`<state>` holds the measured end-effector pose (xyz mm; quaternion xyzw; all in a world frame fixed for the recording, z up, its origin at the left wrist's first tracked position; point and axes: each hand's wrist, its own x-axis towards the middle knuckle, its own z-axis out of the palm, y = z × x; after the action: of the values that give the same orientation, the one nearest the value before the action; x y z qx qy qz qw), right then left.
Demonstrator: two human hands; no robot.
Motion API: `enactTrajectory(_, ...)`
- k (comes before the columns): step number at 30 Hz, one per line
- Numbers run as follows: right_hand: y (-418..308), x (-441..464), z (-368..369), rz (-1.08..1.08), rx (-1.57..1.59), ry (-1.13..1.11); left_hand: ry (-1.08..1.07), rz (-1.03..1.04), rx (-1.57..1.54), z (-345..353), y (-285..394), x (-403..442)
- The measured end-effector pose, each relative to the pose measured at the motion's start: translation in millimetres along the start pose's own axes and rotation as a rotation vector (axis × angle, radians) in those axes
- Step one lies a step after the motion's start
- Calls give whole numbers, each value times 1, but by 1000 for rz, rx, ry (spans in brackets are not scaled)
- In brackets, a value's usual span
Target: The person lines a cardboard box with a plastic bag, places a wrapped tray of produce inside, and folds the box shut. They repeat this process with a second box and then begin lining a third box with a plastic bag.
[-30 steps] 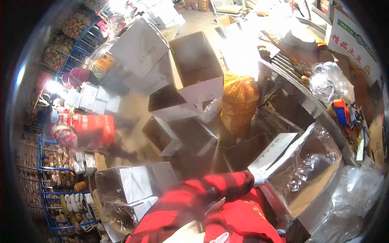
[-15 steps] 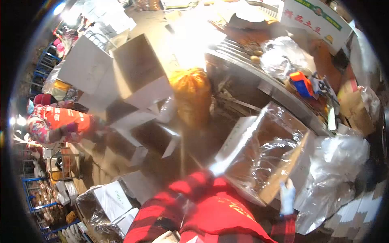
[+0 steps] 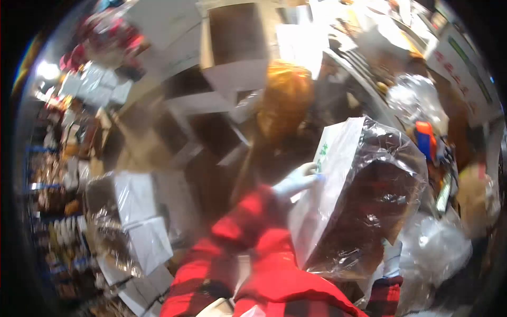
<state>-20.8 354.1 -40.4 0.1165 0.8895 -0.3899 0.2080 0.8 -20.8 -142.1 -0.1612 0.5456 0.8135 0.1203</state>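
Note:
A cardboard box [image 3: 330, 198] with white outer walls and green print stands tilted in front of me, its open top lined with a clear plastic bag [image 3: 393, 138]. My left hand [image 3: 297, 181], in a pale glove, has its fingers against the box's white outer left wall. At the near right corner, my right hand [image 3: 392, 259], also gloved, grips the box's edge and plastic; part of its fingers is hidden. Dark brown inner walls show through the liner.
An orange sack [image 3: 288, 95] stands beyond the box, with several open cartons [image 3: 237, 39] to its left. On the right, a metal counter holds crumpled plastic [image 3: 417, 103] and an orange-blue object [image 3: 424, 140]. Another person [image 3: 108, 42] is at the upper left. Loose plastic sheeting [image 3: 435, 243] lies right.
My left hand has come into clear view on the box's left wall, higher up. The box has turned more upright, with its right hand grip lower. The whole view has shifted.

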Motion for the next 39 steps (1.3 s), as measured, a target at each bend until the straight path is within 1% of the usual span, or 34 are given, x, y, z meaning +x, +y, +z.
enactTrajectory(1,-6,4,2,-45,26,-62,184,157,303,11,32,-6)
enactTrajectory(2,-11,8,3,-88,55,-125,223,66,53,9,52,-7)
enactTrajectory(3,-16,12,4,-129,87,-190,335,252,66,6,59,-4)
enactTrajectory(4,-11,24,7,-78,240,-311,452,431,273,-7,55,7)
enactTrajectory(6,-11,30,18,-134,273,-280,921,290,579,-45,59,-5)
enactTrajectory(8,-30,41,29,-210,225,-371,1122,175,417,-102,45,-25)
enactTrajectory(9,-35,41,33,-248,195,-418,1092,166,372,-115,38,-31)
enactTrajectory(10,-35,33,33,-271,161,-458,1069,287,218,-116,37,-41)
enactTrajectory(11,-53,25,45,-418,-45,-428,1009,458,-4,-120,27,-34)
enactTrajectory(12,-62,19,51,-435,-56,-433,948,638,-225,-126,22,-26)
enactTrajectory(13,-73,15,64,-433,22,-482,929,723,43,-128,30,-38)
enactTrajectory(14,-83,11,78,-428,94,-539,913,671,171,-105,80,-94)
enactTrajectory(15,-93,5,91,-583,52,-538,966,564,94,-127,73,-106)
enactTrajectory(16,-99,2,98,-606,35,-565,1016,457,12,-150,64,-118)
enactTrajectory(17,-105,0,105,-655,36,-588,1107,291,274,-168,60,-152)
enactTrajectory(18,-112,-3,111,-706,42,-607,1103,179,466,-193,33,-175)
enactTrajectory(19,-120,-14,117,-723,33,-586,1062,-111,628,-192,29,-218)
enactTrajectory(20,-131,-25,124,-754,28,-596,964,307,1098,-217,-26,-243)
enactTrajectory(21,-141,-37,131,-767,56,-576,1226,21,756,-243,-95,-243)
enactTrajectory(22,-146,-49,137,-768,83,-555,1051,-152,1181,-255,-152,-254)
enactTrajectory(23,-152,-53,140,-724,144,-678,970,-161,890,-223,-126,-303)
enactTrajectory(24,-165,-75,157,-666,216,-657,970,-194,459,-198,-113,-334)
enactTrajectory(25,-180,-92,172,-610,298,-601,890,-5,420,-183,-108,-359)
enactTrajectory(26,-178,-79,177,-565,274,-587,865,148,230,-166,-86,-377)
enactTrajectory(27,-189,-88,189,-800,91,-447,894,227,280,-163,-79,-388)
enactTrajectory(28,-194,-84,202,-909,42,-399,864,61,39,-154,-46,-409)
enactTrajectory(30,-203,-79,234,-979,110,-456,764,123,-88,-128,13,-423)
enactTrajectory(31,-210,-77,257,-1033,138,-496,623,118,-35,-118,29,-438)
enactTrajectory(32,-218,-92,280,-627,402,-582,511,109,13,-110,31,-451)
enactTrajectory(33,-221,-96,300,-813,371,-552,494,116,36,-109,6,-438)
enactTrajectory(35,-243,-149,326,-850,443,-576,584,181,80,-106,-17,-429)
enactTrajectory(36,-258,-189,326,-692,554,-625,677,243,63,-103,-24,-420)
enactTrajectory(38,-242,-184,374,-502,925,-927,818,370,-19,-106,-23,-406)
enactTrajectory(39,-245,-201,385,-749,835,-757,878,434,-66,-109,-18,-398)
